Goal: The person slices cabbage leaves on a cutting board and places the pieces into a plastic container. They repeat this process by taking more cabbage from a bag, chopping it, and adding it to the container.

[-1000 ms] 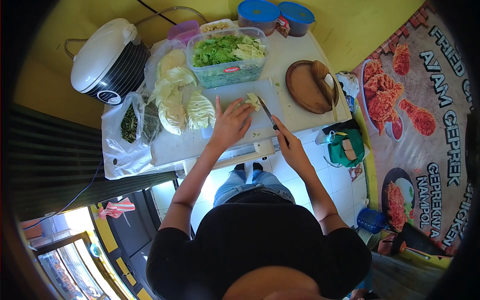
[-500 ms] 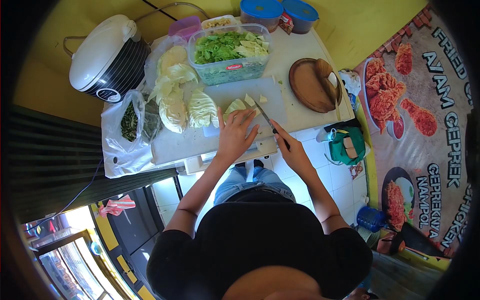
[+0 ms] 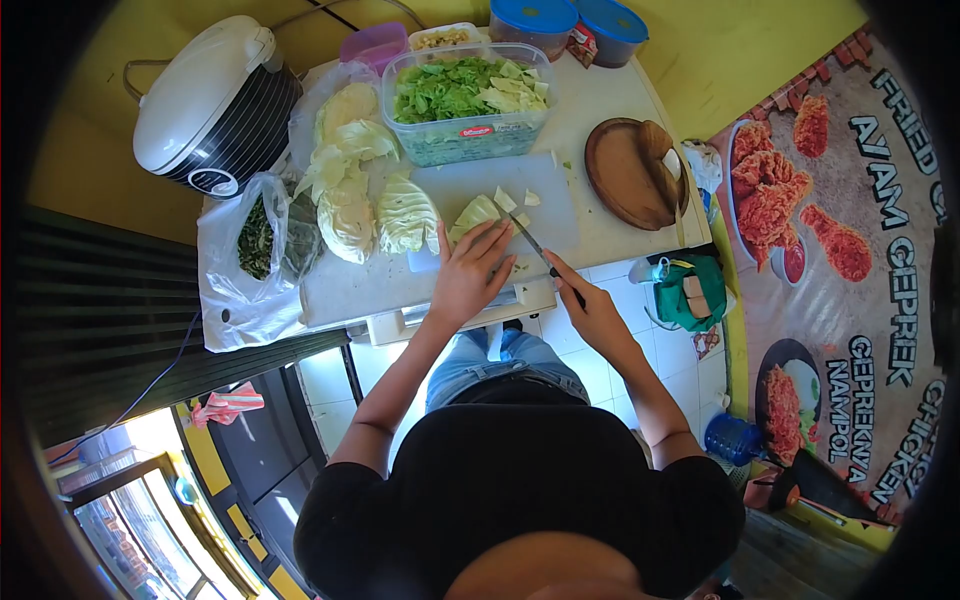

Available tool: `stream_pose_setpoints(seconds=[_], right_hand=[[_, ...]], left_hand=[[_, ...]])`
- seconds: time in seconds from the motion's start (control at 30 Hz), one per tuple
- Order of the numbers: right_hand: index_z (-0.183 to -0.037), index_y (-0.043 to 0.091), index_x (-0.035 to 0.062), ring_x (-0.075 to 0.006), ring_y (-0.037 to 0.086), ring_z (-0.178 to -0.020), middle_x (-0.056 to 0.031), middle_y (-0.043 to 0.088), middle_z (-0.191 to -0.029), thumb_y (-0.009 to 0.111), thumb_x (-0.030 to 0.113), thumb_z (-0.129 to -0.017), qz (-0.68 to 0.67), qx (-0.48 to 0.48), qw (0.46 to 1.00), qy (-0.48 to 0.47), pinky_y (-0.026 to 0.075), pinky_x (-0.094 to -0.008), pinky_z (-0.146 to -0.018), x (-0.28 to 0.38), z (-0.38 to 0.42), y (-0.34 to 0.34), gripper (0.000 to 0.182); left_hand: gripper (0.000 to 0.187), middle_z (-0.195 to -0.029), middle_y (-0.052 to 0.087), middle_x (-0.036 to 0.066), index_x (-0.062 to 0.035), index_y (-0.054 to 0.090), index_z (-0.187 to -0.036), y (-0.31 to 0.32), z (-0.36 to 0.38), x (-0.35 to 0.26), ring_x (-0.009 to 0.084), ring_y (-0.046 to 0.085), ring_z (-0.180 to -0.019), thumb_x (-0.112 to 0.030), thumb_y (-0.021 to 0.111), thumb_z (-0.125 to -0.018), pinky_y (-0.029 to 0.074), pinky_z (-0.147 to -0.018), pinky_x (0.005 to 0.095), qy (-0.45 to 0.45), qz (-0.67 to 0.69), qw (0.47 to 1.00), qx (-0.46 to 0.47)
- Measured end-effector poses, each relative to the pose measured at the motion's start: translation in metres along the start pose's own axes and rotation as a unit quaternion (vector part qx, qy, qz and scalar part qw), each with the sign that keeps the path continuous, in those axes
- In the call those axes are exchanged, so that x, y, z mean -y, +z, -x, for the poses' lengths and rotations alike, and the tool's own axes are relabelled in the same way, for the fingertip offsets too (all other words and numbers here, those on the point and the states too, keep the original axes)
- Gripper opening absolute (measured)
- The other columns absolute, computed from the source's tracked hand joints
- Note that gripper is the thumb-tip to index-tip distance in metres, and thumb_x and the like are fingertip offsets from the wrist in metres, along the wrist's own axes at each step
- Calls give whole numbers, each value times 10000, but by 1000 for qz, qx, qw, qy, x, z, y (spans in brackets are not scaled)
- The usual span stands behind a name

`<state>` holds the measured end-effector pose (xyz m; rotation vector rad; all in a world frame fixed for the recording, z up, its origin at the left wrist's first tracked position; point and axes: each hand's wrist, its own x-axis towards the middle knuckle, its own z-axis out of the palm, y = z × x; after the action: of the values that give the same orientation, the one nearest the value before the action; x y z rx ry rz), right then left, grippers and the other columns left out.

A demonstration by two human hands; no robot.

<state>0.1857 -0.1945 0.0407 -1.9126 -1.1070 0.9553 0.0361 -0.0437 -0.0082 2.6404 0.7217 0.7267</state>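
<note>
My left hand [image 3: 468, 272] presses its fingers on a piece of cabbage [image 3: 474, 213] on the pale cutting board [image 3: 450, 180]. In my right hand [image 3: 588, 304] is a knife [image 3: 531, 238] with a black handle, its blade slanting up and left beside the cabbage. Small cut bits [image 3: 531, 198] lie near the blade tip. Left of the piece rests a larger cabbage wedge [image 3: 405, 217]. Behind the board stands a clear plastic container [image 3: 470, 147] holding chopped greens and pale cut leaves. My left fingers partly hide the cabbage under them.
More cabbage [image 3: 346, 215] lies at the left, near a plastic bag [image 3: 222, 262] with dark greens and a rice cooker [image 3: 205, 110]. A round wooden plate [image 3: 620, 190] sits at the right. Blue-lidded tubs [image 3: 535, 14] stand at the back. The table's front edge is close to my body.
The knife blade has shifted slightly downward against the cabbage, and a cut bit lies a little farther from it. My left hand stays on the piece. The whole view has shifted slightly.
</note>
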Motion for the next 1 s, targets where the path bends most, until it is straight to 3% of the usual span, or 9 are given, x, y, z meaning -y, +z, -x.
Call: stream_pose_setpoints(seconds=[0.13, 0.3, 0.4, 0.63, 0.73, 0.8, 0.83, 0.9, 1.0], right_hand=[[-1453, 410, 286, -203, 569, -595, -206, 601, -718, 452, 191, -1015, 3, 8, 1000, 3, 480, -320, -652, -1, 0, 1, 450], [-1470, 365, 294, -341, 634, -600, -228, 603, -683, 456, 174, -1006, 84, 8, 996, -5, 500, -386, -630, -1, 1, 4, 489], [-1473, 353, 291, -384, 638, -621, -240, 604, -683, 464, 158, -996, 121, -2, 993, -17, 499, -430, -618, -3, -3, 7, 507], [-1475, 345, 293, -393, 633, -616, -247, 607, -695, 471, 147, -990, 100, 4, 995, -30, 493, -452, -607, -4, -11, 8, 521], [-1477, 345, 290, -380, 642, -626, -238, 615, -708, 471, 139, -991, 107, 13, 994, -30, 500, -428, -619, -13, -5, 5, 524], [-1473, 369, 274, -273, 645, -631, -201, 607, -706, 475, 132, -995, 48, 7, 998, -38, 498, -359, -654, -23, 3, 3, 510], [-1473, 369, 274, -273, 645, -631, -201, 607, -706, 475, 132, -995, 48, 7, 998, -39, 498, -359, -654, -23, 3, 0, 510], [-1462, 402, 257, -146, 574, -669, -161, 595, -727, 478, 133, -1000, 18, 11, 1000, -22, 471, -292, -694, -21, 3, -4, 484], [-1448, 429, 249, -109, 497, -700, -141, 578, -738, 475, 141, -1006, -18, -29, 998, -52, 450, -260, -722, -24, -9, -2, 457]], left_hand=[[409, -1264, 610, -10, -101, 600, -1277, 3, 2, 3, 184, 492, -1251, -229, 637, -890, 82, -1136, 616, -10, 35, 999, -32], [298, -1178, 662, -20, -128, 688, -1158, 4, 3, 4, 190, 537, -1215, -184, 668, -866, 61, -1155, 568, -15, 47, 998, -33], [283, -1157, 669, -20, -133, 696, -1143, 3, 3, 3, 193, 536, -1219, -185, 670, -866, 67, -1154, 570, -17, 53, 998, -35], [281, -1145, 672, -20, -128, 698, -1144, 3, 2, 1, 208, 527, -1227, -182, 665, -871, 86, -1151, 570, -30, 47, 997, -45], [281, -1141, 672, -21, -126, 697, -1146, 5, 2, 4, 215, 523, -1229, -175, 662, -871, 96, -1149, 568, -30, 42, 997, -50], [301, -1155, 665, -22, -129, 684, -1170, 5, 3, 5, 217, 509, -1243, -177, 656, -875, 92, -1147, 574, -23, 43, 998, -44], [301, -1155, 665, -22, -129, 684, -1170, 5, 3, 3, 217, 509, -1243, -177, 656, -875, 92, -1147, 574, -23, 42, 998, -46], [302, -1197, 627, -11, -116, 670, -1166, 4, 1, 0, 212, 470, -1270, -203, 641, -878, 97, -1141, 600, -15, 9, 998, -52], [314, -1205, 608, 4, -129, 664, -1168, 7, -9, -9, 214, 462, -1270, -217, 653, -866, 93, -1140, 605, -26, -5, 998, -63]])
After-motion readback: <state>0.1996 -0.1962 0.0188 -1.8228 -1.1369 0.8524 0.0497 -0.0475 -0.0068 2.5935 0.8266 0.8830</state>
